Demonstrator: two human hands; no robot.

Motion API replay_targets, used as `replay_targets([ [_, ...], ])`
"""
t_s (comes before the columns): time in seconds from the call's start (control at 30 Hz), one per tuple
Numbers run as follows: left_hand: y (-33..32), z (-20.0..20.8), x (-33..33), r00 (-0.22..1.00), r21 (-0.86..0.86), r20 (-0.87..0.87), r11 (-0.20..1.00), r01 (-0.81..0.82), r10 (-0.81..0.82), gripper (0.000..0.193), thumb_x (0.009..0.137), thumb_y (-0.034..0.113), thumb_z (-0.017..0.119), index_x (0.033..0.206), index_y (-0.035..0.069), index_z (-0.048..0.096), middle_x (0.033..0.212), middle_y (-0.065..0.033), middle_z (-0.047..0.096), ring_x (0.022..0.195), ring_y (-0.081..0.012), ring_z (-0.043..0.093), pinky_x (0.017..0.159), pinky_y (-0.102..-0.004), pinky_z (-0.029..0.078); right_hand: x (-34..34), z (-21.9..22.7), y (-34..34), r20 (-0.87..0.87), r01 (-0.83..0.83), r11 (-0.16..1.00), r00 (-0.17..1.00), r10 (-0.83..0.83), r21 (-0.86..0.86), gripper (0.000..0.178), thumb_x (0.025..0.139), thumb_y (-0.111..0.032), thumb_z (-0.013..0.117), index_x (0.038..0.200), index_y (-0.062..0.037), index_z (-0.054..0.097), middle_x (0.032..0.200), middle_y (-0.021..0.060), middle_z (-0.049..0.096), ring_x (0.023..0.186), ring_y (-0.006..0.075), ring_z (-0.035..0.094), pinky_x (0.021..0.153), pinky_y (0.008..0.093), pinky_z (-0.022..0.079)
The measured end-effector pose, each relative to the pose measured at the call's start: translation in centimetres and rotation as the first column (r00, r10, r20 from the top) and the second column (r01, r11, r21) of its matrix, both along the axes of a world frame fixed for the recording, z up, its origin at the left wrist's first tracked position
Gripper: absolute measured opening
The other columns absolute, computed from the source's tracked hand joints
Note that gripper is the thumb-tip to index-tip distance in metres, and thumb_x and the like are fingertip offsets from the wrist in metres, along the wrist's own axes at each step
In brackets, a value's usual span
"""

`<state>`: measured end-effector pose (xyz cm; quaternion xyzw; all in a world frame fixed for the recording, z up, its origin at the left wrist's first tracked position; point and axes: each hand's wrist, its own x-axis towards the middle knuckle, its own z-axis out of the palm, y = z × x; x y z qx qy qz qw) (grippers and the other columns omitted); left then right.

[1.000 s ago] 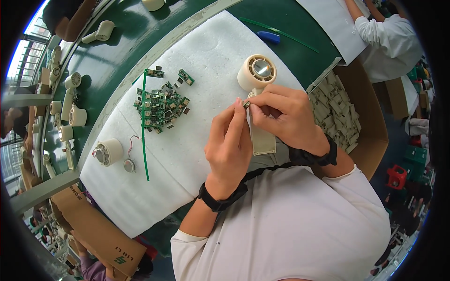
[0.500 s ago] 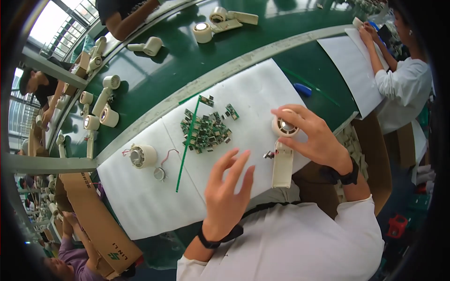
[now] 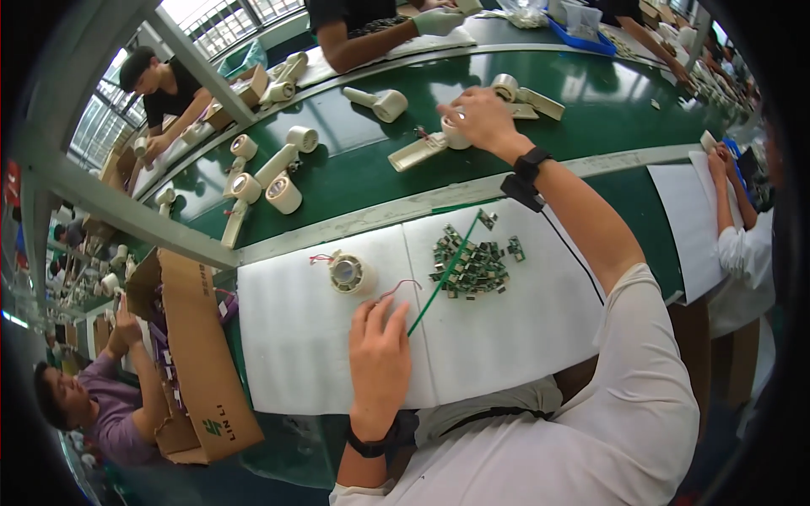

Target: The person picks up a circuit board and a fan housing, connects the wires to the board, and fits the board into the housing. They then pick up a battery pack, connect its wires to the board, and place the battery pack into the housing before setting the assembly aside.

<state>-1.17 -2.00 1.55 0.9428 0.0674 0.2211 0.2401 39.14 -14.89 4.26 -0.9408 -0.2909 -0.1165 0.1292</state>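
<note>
My right hand [image 3: 485, 122] reaches over the green work surface, its fingers around the round head of a cream handheld fan [image 3: 456, 137]. That fan's open handle shell [image 3: 418, 153] points to the lower left. On the white mat, my left hand [image 3: 380, 354] has its fingertips bent down over a spot where a pinkish wire [image 3: 405, 285] comes out. The small round silver motor on that wire is hidden beneath the fingers. Just beyond this hand stands a cream round fan housing [image 3: 353, 272] with a metal centre and red wires.
Small green circuit boards [image 3: 472, 266] are heaped on the white mat [image 3: 304, 354], a thin green strip [image 3: 443, 278] across them. Several cream fans [image 3: 283, 194] lie on the green surface [image 3: 337, 185]. A cardboard box [image 3: 198, 354] stands at left. Other people work around.
My right hand has carried the fan from the mat to the far green surface. My left hand has moved left, down over the small motor. The whole view has shifted.
</note>
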Motion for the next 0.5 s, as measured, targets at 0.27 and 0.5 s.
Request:
replay_targets([
  [0.27, -1.0, 2.6, 1.1, 0.990, -0.172, 0.137, 0.984, 0.054, -0.030, 0.028, 0.092, 0.000, 0.070, 0.120, 0.006, 0.073, 0.125, -0.0142, 0.068, 0.116, -0.0361, 0.062, 0.100, -0.0426, 0.051, 7.3, 1.1, -4.6, -0.268, -0.211, 0.975, 0.938, 0.221, 0.065, 0.057, 0.099, -0.030, 0.063, 0.151, -0.0090, 0.051, 0.134, 0.0220, 0.063, 0.128, 0.0387, 0.060, 0.111, 0.0404, 0.046],
  [0.5, -6.5, 3.9, 5.1, 0.953, -0.244, 0.160, 0.926, 0.289, -0.256, 0.029, 0.091, 0.003, 0.075, 0.119, 0.007, 0.073, 0.116, -0.0113, 0.070, 0.108, -0.0308, 0.065, 0.090, -0.0399, 0.054, 3.0, 1.6, -6.1, 0.137, -0.118, 0.990, 0.982, 0.128, -0.076, 0.056, 0.087, -0.039, 0.075, 0.133, -0.0103, 0.060, 0.106, 0.0210, 0.070, 0.108, 0.0379, 0.069, 0.094, 0.0460, 0.055],
])
